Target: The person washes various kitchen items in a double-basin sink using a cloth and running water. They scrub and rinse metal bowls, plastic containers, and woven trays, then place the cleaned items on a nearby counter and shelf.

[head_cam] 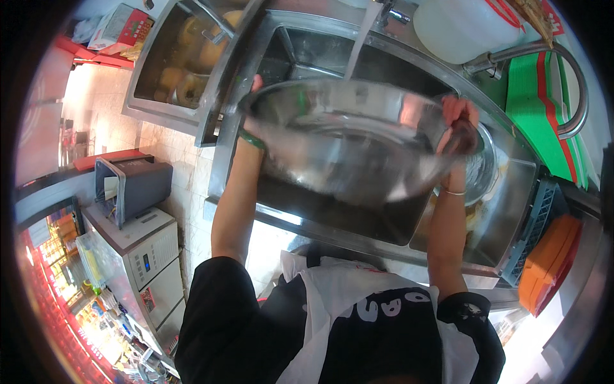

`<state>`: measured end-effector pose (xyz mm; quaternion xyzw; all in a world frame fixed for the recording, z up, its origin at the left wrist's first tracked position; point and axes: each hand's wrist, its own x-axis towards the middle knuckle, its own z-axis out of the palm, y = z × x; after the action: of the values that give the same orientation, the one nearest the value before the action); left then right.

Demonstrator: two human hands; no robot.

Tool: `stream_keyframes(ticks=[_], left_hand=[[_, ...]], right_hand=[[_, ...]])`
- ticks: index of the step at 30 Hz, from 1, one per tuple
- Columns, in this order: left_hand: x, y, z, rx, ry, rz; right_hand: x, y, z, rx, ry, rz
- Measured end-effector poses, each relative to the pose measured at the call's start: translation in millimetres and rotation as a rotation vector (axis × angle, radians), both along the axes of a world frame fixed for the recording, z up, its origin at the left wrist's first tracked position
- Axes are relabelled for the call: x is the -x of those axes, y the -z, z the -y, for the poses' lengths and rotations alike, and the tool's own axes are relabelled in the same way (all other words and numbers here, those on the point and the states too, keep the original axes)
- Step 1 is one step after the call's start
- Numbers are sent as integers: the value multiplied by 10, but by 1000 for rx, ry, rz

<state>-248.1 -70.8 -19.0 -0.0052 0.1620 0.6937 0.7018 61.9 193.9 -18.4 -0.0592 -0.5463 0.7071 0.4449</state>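
A large, shiny stainless steel bowl (345, 163) is held tilted over a stainless steel sink basin (383, 225), blurred along its lower side. My left hand (250, 127) grips its left rim; most of that hand is hidden behind the metal, with one fingertip showing above. On the right side, my right hand (459, 114) clasps the rim with bent fingers. A stream of water (362, 43) runs down from the tap (387, 10) behind the bowl's far edge. Under my right forearm, a smaller metal bowl (483, 168) sits in the right-hand sink basin (513, 192).
Another sink (165, 113) at the upper left holds yellowish round things in liquid. A white plastic bucket (460, 29), a curved metal pipe (578, 91) and green boards (527, 105) border the right. A grey bin (144, 185) lies on a white appliance (153, 249).
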Motion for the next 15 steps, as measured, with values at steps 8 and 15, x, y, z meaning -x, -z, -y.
stream_keyframes(ticks=[8,15], left_hand=[[128,-727,-160,263,-177,-526],[570,-772,648,715,-154,-607]], right_hand=[[-84,-71,574,905,137,335],[476,-357,370,155,-106,660]])
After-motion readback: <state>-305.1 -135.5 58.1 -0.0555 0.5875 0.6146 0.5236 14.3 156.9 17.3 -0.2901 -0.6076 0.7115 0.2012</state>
